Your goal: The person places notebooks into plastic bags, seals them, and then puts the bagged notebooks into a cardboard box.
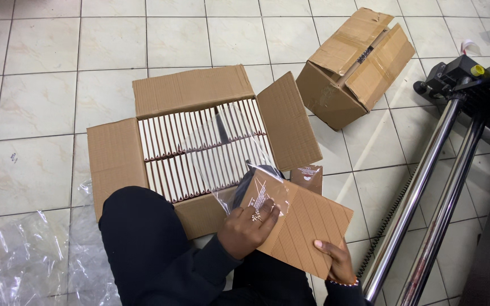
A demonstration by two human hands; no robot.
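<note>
My left hand (248,228) pinches a clear plastic sleeve (239,164) with white print against a ribbed brown cardboard sheet (310,224). The sleeve rises from my fingers over the open box. My right hand (336,260) grips the lower edge of that same cardboard sheet from below. Behind my hands sits an open cardboard carton (194,90) packed with two rows of slim white-and-brown boxes (199,147) standing on edge. A small brown packet (307,177) shows just beyond the sheet's far corner.
A second carton (353,68), taped and partly open, lies tilted on the tiled floor at the back right. Chrome tubes of a machine stand (426,187) run along the right. Crumpled clear plastic (24,255) lies at the lower left. My dark-trousered knee (143,238) fills the foreground.
</note>
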